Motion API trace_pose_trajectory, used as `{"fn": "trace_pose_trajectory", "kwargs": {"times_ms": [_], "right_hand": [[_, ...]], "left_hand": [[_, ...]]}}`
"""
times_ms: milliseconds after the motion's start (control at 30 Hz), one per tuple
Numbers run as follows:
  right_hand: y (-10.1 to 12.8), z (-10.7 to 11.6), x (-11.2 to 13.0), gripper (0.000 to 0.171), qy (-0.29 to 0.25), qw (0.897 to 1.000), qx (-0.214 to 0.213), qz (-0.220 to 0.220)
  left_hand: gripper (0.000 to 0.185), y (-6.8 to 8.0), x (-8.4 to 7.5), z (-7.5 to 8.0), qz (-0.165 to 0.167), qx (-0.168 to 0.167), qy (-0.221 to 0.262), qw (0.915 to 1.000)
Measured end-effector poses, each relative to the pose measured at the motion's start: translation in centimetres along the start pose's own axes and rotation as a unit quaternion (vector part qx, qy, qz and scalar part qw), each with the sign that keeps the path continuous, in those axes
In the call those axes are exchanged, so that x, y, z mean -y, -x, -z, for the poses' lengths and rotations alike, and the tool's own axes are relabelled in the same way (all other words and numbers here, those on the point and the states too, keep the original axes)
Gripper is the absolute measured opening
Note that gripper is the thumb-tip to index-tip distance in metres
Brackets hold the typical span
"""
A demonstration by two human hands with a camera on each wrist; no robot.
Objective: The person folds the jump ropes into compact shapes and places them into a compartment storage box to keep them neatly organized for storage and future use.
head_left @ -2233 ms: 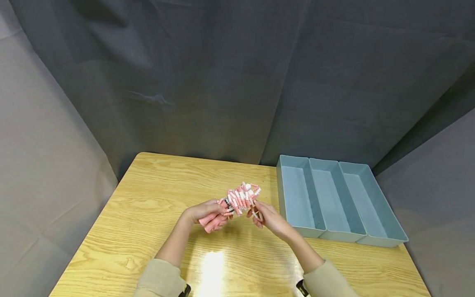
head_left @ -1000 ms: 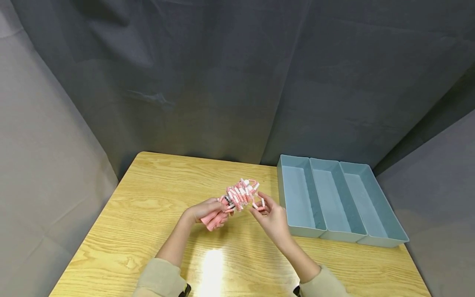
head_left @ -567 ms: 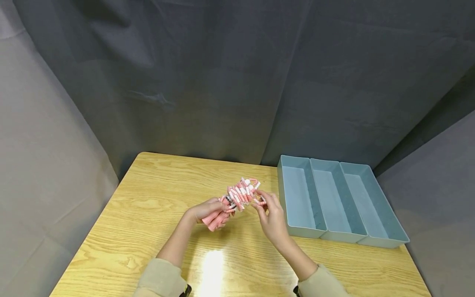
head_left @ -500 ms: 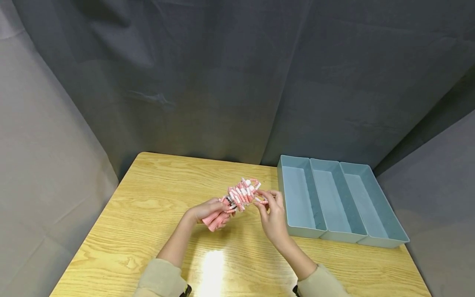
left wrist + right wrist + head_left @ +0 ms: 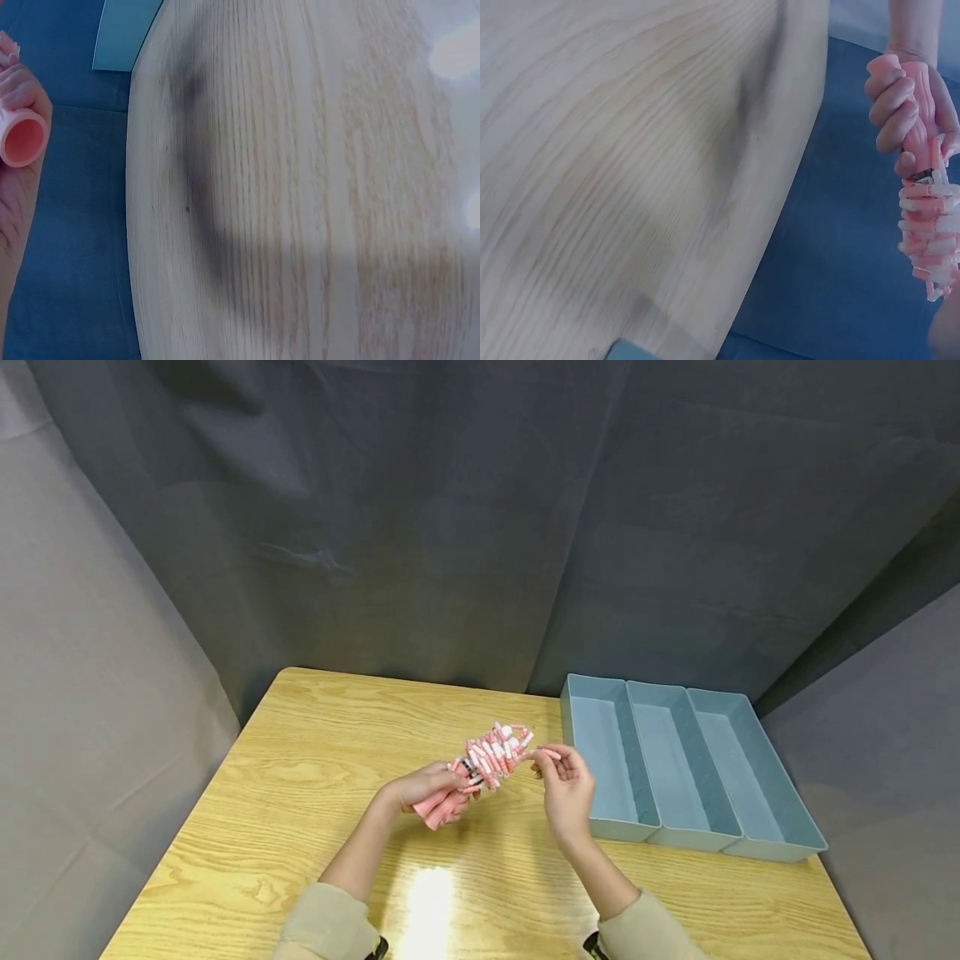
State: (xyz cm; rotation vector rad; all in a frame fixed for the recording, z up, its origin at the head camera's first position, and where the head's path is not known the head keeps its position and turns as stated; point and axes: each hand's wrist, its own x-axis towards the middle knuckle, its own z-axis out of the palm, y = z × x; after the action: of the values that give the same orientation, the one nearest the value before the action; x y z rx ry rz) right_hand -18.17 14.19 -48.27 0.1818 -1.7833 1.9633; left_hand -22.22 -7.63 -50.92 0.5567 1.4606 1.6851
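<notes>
My left hand (image 5: pixel 418 785) grips the pink handle (image 5: pixel 442 807) of a bundle of several small pink-and-white clips (image 5: pixel 497 752), held above the wooden table (image 5: pixel 300 760). Just right of the bundle, my right hand (image 5: pixel 567 785) pinches one small pink clip (image 5: pixel 550 752) between thumb and fingertips. In the right wrist view the left hand (image 5: pixel 898 94) wraps the handle (image 5: pixel 919 131), with the clips (image 5: pixel 930 232) hanging below it. The left wrist view catches the handle's open tube end (image 5: pixel 22 139) beside my fingers (image 5: pixel 21 90).
A teal tray (image 5: pixel 693 842) with three long compartments sits at the table's right side, close to my right hand. Dark cloth hangs behind and at both sides. The table's front edge (image 5: pixel 480 935) runs near my sleeves.
My right hand has come up from under the bundle, taken one small clip and drawn it off to the right. The left hand has tilted the bundle slightly.
</notes>
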Motion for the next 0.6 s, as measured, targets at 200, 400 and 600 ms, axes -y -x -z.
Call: {"fn": "trace_pose_trajectory", "kwargs": {"times_ms": [200, 400, 600], "right_hand": [[0.0, -0.6, 0.6, 0.025, -0.004, 0.999, -0.01, -0.052], [0.1, -0.9, 0.5, 0.025, -0.027, 0.996, -0.01, -0.087], [-0.1, -1.3, 1.2, 0.024, -0.051, 0.985, -0.037, -0.158]], "left_hand": [[0.025, -0.3, 0.2, 0.1, -0.015, 0.007, -0.003, 0.9999], [0.027, -0.5, 0.1, -0.1, -0.008, -0.007, -0.01, 0.9999], [0.032, -0.5, 0.1, -0.4, 0.003, -0.018, -0.012, 0.9998]]}}
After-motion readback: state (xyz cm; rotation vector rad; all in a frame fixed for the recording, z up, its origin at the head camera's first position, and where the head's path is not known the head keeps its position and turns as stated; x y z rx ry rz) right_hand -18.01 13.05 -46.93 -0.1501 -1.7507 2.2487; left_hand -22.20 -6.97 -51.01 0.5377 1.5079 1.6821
